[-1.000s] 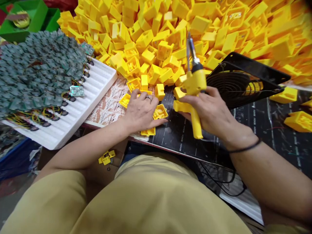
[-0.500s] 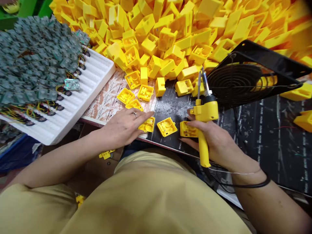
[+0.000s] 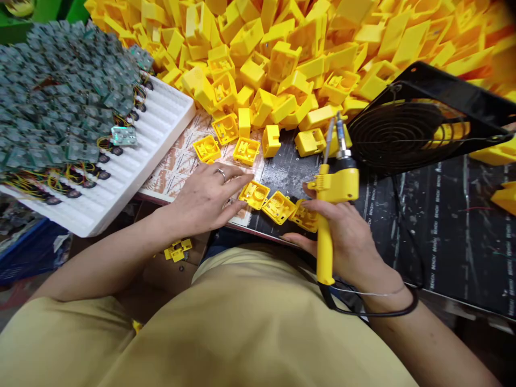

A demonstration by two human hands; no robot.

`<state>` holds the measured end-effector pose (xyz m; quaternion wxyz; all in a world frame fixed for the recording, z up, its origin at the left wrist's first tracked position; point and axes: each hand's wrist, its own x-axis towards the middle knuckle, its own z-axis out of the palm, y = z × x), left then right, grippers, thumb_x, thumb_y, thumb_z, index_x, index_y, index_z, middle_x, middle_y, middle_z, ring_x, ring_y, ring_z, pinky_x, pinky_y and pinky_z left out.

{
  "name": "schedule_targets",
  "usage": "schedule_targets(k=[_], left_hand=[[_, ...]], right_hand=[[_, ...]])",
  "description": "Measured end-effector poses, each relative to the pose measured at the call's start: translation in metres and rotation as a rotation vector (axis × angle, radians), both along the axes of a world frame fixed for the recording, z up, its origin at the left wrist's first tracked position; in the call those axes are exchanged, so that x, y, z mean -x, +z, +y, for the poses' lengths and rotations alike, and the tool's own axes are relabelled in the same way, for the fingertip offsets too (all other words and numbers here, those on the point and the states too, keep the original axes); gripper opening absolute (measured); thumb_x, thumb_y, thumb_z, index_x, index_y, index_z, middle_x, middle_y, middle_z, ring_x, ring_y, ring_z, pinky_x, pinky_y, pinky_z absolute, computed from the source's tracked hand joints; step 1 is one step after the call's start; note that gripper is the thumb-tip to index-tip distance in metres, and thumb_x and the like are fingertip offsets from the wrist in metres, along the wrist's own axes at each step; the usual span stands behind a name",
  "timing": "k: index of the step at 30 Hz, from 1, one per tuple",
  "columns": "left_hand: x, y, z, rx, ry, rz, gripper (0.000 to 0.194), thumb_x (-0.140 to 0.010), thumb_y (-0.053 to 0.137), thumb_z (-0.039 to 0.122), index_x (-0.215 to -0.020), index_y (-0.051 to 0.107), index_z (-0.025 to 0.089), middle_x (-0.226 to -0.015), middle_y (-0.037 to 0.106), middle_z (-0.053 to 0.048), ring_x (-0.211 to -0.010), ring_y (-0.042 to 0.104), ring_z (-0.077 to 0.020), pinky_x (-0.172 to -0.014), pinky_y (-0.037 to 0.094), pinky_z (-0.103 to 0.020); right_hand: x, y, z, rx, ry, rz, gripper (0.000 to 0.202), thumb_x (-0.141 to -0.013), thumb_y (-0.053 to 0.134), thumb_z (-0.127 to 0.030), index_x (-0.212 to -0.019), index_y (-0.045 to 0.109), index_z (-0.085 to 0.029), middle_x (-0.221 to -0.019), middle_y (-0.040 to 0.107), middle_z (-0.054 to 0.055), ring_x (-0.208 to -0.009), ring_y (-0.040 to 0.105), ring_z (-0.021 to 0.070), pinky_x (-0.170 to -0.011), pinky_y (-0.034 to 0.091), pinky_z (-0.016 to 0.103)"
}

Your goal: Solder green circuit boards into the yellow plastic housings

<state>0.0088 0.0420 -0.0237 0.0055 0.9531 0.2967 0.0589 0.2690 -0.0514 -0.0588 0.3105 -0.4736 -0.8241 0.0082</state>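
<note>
My right hand is closed round a yellow soldering gun, its metal tip and thin feed tube pointing up and away. The thumb and fingers of that hand also reach about a small open yellow housing at the table's front edge. My left hand lies low with its fingers stretched out, the tips against another open housing. Between the two sits a third yellow housing, its hollow side up, so the three form a row.
A large heap of yellow housings fills the back. On the left, a white foam tray carries many green circuit boards with wires. A black fan leans at right. The gun's black cable loops below my right wrist.
The housing at my left fingers has moved right towards the middle one. My right hand has shifted slightly left with the soldering gun, and its housing now meets the middle one.
</note>
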Motion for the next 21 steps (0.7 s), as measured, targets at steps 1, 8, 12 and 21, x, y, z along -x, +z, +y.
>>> schedule_targets(k=[1,8,12,21], left_hand=[[-0.002,0.001,-0.001,0.009,-0.037,-0.011,0.048,-0.096,0.048,0.036,-0.138,0.055,0.014,-0.140,0.060,-0.015,-0.127,0.056,-0.0309,-0.100,0.045,-0.045],[-0.022,-0.008,-0.001,0.100,-0.046,0.099,0.059,-0.092,0.055,0.025,-0.147,0.041,0.011,-0.117,0.072,-0.013,-0.110,0.063,-0.0283,-0.097,0.045,-0.042],[-0.002,-0.004,0.004,0.102,-0.072,0.014,0.071,-0.093,0.056,0.033,-0.154,0.028,0.010,-0.134,0.064,-0.016,-0.124,0.058,-0.0282,-0.110,0.037,-0.047],[0.054,0.005,0.001,-0.090,0.333,0.061,0.046,-0.099,0.042,0.045,-0.128,0.065,0.019,-0.119,0.066,-0.014,-0.102,0.064,-0.0283,-0.086,0.054,-0.043]], right_hand=[[0.003,0.000,0.001,0.001,0.026,0.005,0.049,-0.091,0.069,-0.042,-0.127,0.047,-0.017,-0.097,0.065,0.009,-0.086,0.064,0.0253,-0.082,0.054,0.042],[0.013,0.000,0.012,0.060,0.158,-0.004,0.042,-0.092,0.061,-0.019,-0.130,0.043,-0.023,-0.109,0.065,0.007,-0.100,0.064,0.0227,-0.096,0.053,0.045],[0.011,0.005,0.016,0.148,0.239,0.000,0.048,-0.090,0.057,-0.012,-0.133,0.040,-0.024,-0.109,0.065,0.006,-0.100,0.063,0.0223,-0.108,0.042,0.052],[0.003,0.017,0.023,0.194,0.284,-0.129,0.046,-0.093,0.048,-0.009,-0.136,0.044,-0.023,-0.092,0.065,0.002,-0.080,0.060,0.0200,-0.093,0.041,0.041]])
